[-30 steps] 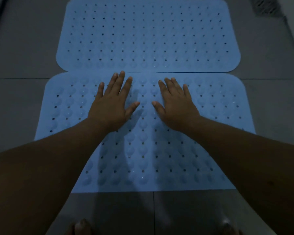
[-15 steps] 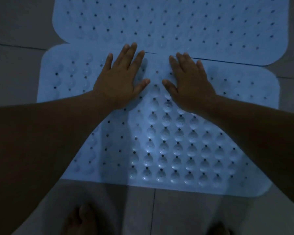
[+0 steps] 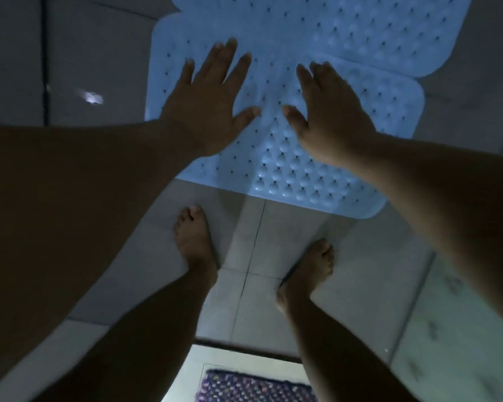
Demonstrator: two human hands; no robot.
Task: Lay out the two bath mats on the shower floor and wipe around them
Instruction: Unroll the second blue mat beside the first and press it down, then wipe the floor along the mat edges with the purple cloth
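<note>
Two light blue perforated bath mats lie flat on the grey tiled shower floor, edge to edge. The near mat point(image 3: 317, 175) has raised bumps and small holes; the far mat point(image 3: 375, 33) runs off the top of the view. My left hand point(image 3: 206, 103) is spread over the near mat's left part with fingers apart, holding nothing. My right hand point(image 3: 328, 114) is spread over its middle, palm down, also holding nothing. Whether the palms touch the mat I cannot tell.
My two bare feet point(image 3: 195, 239) point(image 3: 308, 274) stand on grey floor tiles point(image 3: 244, 250) just in front of the near mat. A purple woven rug point(image 3: 253, 387) lies behind a threshold at the bottom edge. A bright light spot point(image 3: 92, 97) reflects on the left tiles.
The view has tilted down and back, so my feet and the purple rug now show. Both hands stay spread over the near mat, now higher in the frame.
</note>
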